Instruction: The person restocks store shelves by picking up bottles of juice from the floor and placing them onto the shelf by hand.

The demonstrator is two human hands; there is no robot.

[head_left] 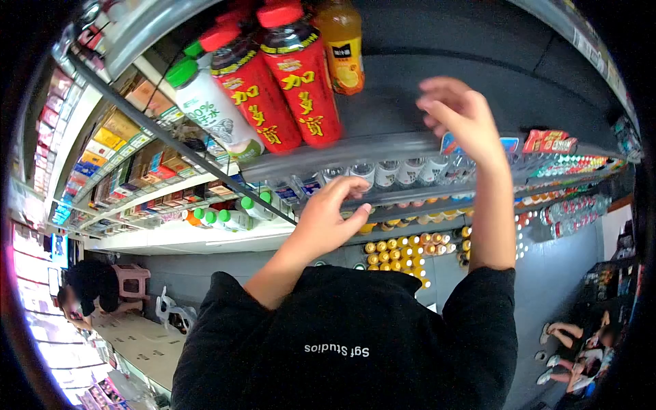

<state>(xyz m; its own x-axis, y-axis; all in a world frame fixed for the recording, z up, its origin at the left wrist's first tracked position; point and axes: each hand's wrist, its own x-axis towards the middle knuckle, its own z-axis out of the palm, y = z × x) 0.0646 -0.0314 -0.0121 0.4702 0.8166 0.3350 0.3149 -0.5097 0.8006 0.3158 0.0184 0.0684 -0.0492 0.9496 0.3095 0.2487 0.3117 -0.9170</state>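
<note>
Both hands read as free, each half open. Left hand (329,213) had its fingers curved and its thumb well apart, on the body side of the shelf's front edge. Couldn't tell whether its fingertips touched anything. Right hand (467,117) was over the black shelf (396,89), fingers loosely curled with gaps between them, slightly blurred.

Closest stock to the hands: the red 加多寶 bottle (301,78), standing at the shelf front just past the left hand and a bit to its left, clear of the fingers. A second red 加多寶 bottle (247,92) was on its left, with more red caps behind. Orange juice bottle (345,58) was just right of the first red one, farther back; bare shelf lay between it and the right hand. White coconut-water bottle (213,113), green cap, was at the left end of the row.

Red packet (550,141) sat at the shelf edge, right of the right wrist. Clear bottles (410,172) lined the level below, behind the left fingertips in view. Yellow-capped bottles (393,254) stood grouped on the floor between the forearms.

Farther out: boxed goods (140,174) on left-hand shelving, pink stool (132,280) beside a person in black (96,285), seated people (577,362) at far right.
</note>
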